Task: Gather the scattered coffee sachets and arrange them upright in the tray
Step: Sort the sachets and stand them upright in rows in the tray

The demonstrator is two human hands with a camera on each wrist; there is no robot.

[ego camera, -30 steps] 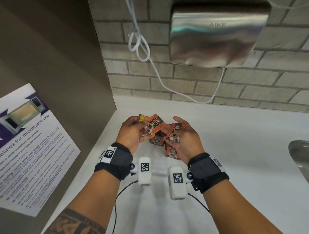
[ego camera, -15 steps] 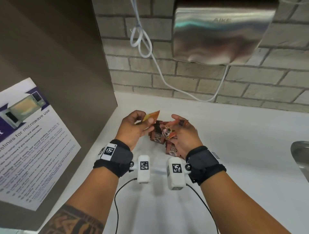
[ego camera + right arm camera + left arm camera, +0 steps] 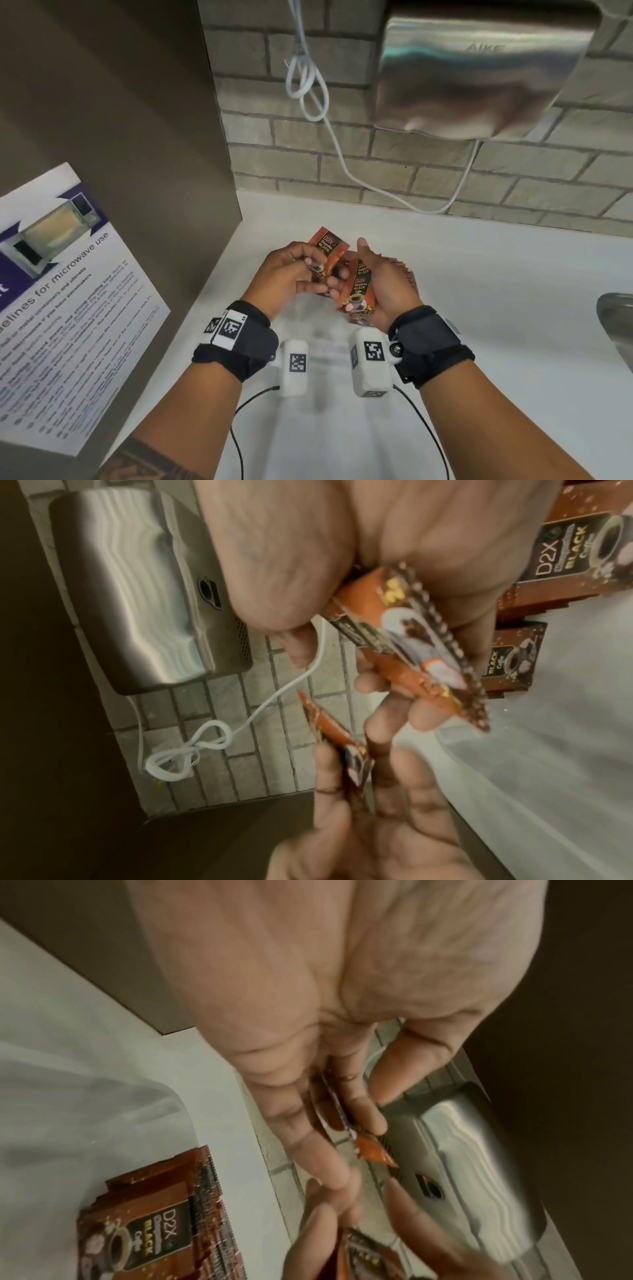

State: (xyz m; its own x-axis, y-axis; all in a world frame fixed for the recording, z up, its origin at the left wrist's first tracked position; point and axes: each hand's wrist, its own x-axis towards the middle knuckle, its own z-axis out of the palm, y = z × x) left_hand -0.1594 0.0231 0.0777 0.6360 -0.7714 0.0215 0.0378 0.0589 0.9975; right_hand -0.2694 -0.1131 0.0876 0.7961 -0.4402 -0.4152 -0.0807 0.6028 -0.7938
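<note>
Two hands meet above a white counter (image 3: pixel 479 291), near its far left corner. The left hand (image 3: pixel 284 274) pinches one orange-brown coffee sachet (image 3: pixel 327 248) between the thumb and the curled fingers; the sachet stands tilted, its top pointing to the far side. In the left wrist view the same sachet shows edge-on between the fingertips (image 3: pixel 373 1123).

The right hand (image 3: pixel 387 284) holds a small bundle of sachets (image 3: pixel 356 291) against its palm. Its thumb (image 3: pixel 364 250) is up and its fingers curl around the bundle from below. The print "D2X BLACK Coffee" reads on the front one. In the right wrist view the bundle (image 3: pixel 411 653) lies clamped between the thumb base and the fingers. The two hands are very close, and I cannot tell if they touch.

More sachets (image 3: pixel 147 1223) lie on the counter under and behind the right hand, overlapping each other in a loose heap. No tray shows in any view.

On the brick wall (image 3: pixel 342 161) at the far side hangs a steel hand dryer (image 3: pixel 479 72), and a white cable (image 3: pixel 308 82) with a knot hangs to its left. A brown panel (image 3: pixel 120 120) stands at the left, with a microwave notice (image 3: pixel 61 291) on it. A metal sink edge (image 3: pixel 616 315) shows at the right.
</note>
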